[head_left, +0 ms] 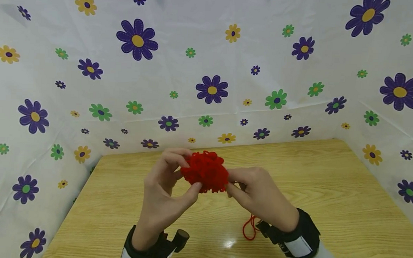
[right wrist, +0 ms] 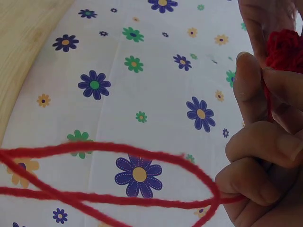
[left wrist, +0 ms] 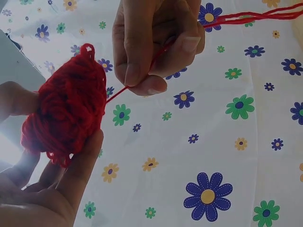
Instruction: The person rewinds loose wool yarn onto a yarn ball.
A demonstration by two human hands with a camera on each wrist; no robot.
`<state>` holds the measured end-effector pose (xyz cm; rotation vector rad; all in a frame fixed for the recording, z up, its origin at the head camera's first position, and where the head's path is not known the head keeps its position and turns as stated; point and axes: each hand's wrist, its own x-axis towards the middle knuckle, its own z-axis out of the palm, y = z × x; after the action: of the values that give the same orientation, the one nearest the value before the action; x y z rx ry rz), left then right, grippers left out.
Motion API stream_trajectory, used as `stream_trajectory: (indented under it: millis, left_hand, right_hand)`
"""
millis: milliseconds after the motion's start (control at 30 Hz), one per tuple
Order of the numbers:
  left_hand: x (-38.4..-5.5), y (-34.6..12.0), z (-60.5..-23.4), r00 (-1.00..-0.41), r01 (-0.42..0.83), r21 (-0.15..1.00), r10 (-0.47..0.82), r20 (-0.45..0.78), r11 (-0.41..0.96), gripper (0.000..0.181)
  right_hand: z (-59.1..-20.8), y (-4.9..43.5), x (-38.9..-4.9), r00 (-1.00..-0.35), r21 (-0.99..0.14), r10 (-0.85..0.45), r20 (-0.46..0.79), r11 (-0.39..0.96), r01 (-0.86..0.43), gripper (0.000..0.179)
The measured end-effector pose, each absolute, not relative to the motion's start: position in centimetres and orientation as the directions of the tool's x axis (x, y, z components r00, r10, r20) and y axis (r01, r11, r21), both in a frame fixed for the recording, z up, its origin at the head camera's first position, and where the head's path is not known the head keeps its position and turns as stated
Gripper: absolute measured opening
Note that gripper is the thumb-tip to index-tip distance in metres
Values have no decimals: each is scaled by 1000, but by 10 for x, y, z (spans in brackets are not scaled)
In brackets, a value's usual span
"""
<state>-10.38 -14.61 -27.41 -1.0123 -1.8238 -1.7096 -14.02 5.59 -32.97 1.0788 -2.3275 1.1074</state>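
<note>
A ball of red yarn (head_left: pixel 206 170) is held up over the table between the two hands. My left hand (head_left: pixel 168 190) grips it from the left, thumb low on the near side and fingers behind; the left wrist view shows the yarn ball (left wrist: pixel 71 104) clasped between thumb and fingers. My right hand (head_left: pixel 259 191), just right of the ball, pinches a strand of yarn (left wrist: pixel 116 95) that runs taut to the ball. From beneath the right hand's curled fingers (right wrist: pixel 255 184) a loose loop of yarn (right wrist: pixel 142 153) trails away, hanging toward the tabletop.
Below the hands lies a light wooden table (head_left: pixel 327 178). A white cloth with printed flowers (head_left: pixel 183 14) hangs behind it and along both sides. Each wrist wears a black strap with a camera mount (head_left: pixel 180 240).
</note>
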Motion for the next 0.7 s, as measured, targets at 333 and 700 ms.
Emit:
stream_trajectory:
  millis: [333, 700]
  left_hand:
    - [-107, -144, -275, -613, 781, 624, 174, 770, -12, 36]
    - [-113, -139, -279, -540, 841, 512, 194, 819, 178, 36]
  right_hand:
    - [-329, 47, -133, -660, -506, -504, 557, 424, -751, 12]
    - [-325, 45, -124, -633, -475, -553, 542, 419, -774, 8]
